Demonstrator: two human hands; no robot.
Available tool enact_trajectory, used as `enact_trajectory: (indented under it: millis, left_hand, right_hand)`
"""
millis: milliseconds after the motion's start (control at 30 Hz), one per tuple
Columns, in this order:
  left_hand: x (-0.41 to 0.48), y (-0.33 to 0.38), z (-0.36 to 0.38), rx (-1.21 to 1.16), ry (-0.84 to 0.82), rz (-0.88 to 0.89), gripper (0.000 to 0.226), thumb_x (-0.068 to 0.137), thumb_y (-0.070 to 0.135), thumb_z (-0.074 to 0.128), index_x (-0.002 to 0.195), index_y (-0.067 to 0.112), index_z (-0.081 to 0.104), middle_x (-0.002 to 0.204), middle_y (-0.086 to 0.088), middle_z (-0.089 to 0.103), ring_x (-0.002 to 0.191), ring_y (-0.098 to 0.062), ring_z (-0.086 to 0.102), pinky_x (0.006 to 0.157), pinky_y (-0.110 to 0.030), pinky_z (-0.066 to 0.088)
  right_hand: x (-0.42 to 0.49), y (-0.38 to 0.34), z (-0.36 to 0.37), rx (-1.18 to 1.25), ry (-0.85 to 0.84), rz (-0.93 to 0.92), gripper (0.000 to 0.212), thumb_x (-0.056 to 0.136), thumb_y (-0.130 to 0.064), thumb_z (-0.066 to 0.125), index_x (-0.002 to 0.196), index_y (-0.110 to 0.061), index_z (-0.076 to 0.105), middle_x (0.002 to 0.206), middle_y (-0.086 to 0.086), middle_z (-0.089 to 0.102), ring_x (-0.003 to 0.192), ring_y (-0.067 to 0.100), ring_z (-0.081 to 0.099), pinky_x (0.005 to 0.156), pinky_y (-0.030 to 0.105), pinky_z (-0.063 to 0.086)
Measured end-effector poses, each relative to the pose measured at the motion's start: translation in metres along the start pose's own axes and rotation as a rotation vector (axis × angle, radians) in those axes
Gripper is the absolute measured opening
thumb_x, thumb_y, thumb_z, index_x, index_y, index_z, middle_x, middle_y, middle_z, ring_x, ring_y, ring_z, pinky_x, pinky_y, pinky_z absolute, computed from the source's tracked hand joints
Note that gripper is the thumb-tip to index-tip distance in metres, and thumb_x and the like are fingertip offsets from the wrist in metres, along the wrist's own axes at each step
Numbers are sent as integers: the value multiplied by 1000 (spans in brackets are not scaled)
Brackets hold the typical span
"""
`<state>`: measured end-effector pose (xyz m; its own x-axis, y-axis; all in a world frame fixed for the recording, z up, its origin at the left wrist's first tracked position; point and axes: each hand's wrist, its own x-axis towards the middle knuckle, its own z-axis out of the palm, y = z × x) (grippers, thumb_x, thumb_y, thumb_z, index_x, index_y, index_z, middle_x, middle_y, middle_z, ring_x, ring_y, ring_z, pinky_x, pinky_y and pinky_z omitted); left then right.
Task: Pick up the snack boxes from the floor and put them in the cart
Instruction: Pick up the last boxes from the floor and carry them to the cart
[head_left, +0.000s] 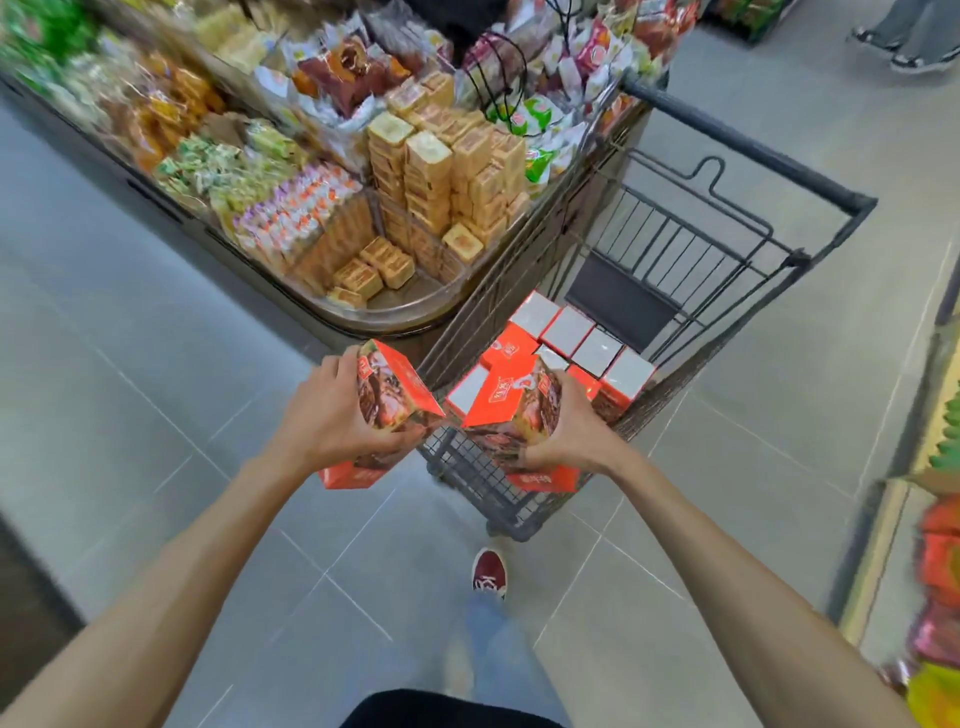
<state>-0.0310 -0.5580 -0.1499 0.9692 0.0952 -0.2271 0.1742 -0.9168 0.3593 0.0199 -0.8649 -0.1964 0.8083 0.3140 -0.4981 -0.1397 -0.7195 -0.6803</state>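
Observation:
My left hand (324, 415) grips orange snack boxes (392, 389): one tilted box on top and another under it (348, 477), just left of the cart's near corner. My right hand (569, 434) holds more orange snack boxes (501, 402) over the near end of the black wire shopping cart (748, 150). Inside the cart stand several orange boxes with white tops (569, 330), packed side by side in its near part.
A display bin (395, 314) heaped with wrapped snacks stands left of the cart and touches its side. Shelves with goods (940, 545) run along the right edge. My red shoe (489, 570) is on the grey tiled floor below the cart. Another person's feet (904, 49) show at top right.

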Motion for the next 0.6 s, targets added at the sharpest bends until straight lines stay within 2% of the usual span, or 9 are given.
enact_trajectory:
  millis: [167,300,400,500,533,567,600]
  left_hand:
    - [7,-11,7,-69,-6,-40,124,43,96,63,140,25,32,124,1,51,113,-19,50,98,-40,45]
    - [11,-20,13,-54,7,-68,125,45,92,67,142,24,32,126,0,52,113,-19,51,97,-37,44]
    - [16,-29,18,-53,1,-87,124,44,94,65,142,24,34,123,1,53,111,-18,51,97,-37,44]
    - [19,-36,25,-109,-32,-109,123,44,93,65,140,23,33,122,1,51,112,-17,49,99,-39,44]
    - [20,-38,27,-124,-37,-115,123,44,93,65,140,24,32,122,2,50,113,-16,48,100,-39,43]
    - [21,-39,29,-131,-41,-118,124,43,94,64,141,24,32,122,2,50,113,-15,48,100,-38,43]
    - [22,-41,31,-132,-42,-117,124,43,94,63,141,24,32,122,3,50,113,-14,47,100,-36,42]
  right_hand:
    - [37,7,7,46,-221,11,129,54,-37,94,149,-36,6,141,-2,37,127,19,48,108,40,43]
    - [70,12,17,56,-349,4,129,63,-23,94,152,-30,1,135,-3,42,120,13,50,97,28,39]
    - [94,13,25,13,-412,-30,131,61,-19,94,154,-24,1,134,-3,42,124,16,50,98,25,39]
    - [117,15,34,-28,-484,-65,124,66,-7,91,153,-17,4,131,-4,39,121,11,47,85,5,42]
    - [123,16,38,-48,-499,-85,124,65,-9,92,153,-17,4,132,-4,37,121,10,46,86,3,43]
    - [130,17,41,-88,-509,-101,128,61,-16,93,153,-20,4,136,-3,35,125,11,44,95,9,44]
    - [136,19,45,-131,-507,-122,132,55,-26,93,153,-26,4,141,-1,33,131,15,42,105,23,44]
